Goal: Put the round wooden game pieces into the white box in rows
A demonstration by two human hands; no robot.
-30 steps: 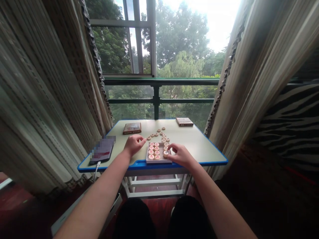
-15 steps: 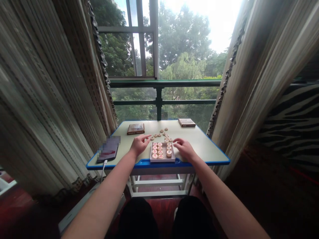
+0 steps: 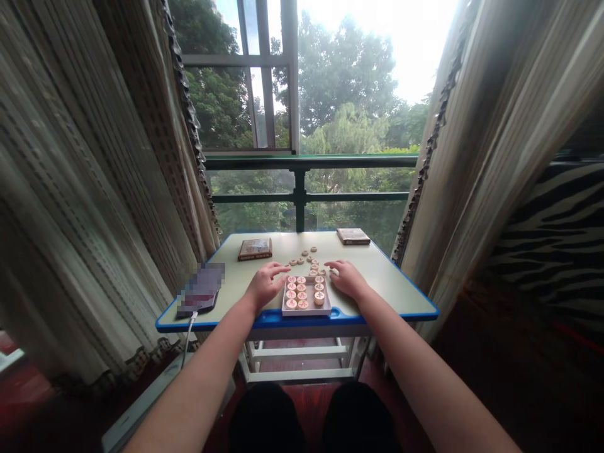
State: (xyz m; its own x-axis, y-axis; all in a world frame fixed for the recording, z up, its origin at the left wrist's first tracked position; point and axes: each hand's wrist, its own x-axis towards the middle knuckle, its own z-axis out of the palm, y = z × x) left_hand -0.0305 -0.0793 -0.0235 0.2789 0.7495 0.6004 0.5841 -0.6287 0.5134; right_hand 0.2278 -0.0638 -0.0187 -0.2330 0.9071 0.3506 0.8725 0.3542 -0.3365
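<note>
A shallow white box [image 3: 306, 312] sits at the table's near edge. Red-marked round pieces [image 3: 302, 296] fill two columns at its left, and black-marked pieces [image 3: 319, 297] stand in a column at its right. Behind the box, several loose wooden discs [image 3: 301, 261] lie scattered. My left hand [image 3: 268, 283] is beside the box's left side, its fingers reaching toward the loose discs; what lies under the fingertips is hard to make out. My right hand [image 3: 346, 278] rests by the box's right side with fingers apart, near a disc [image 3: 322, 272], holding nothing visible.
The pale table [image 3: 391, 296] has a blue rim. A brown flat box [image 3: 255, 248] lies at the back left and another [image 3: 353, 236] at the back right. On the left, a phone [image 3: 202, 292] lies with a white cable [image 3: 187, 343] attached. Curtains hang on both sides.
The view has tilted slightly. My left fingers have stretched out, and the loose disc that was by their tips is no longer visible there. My right hand has shifted slightly toward the loose discs.
</note>
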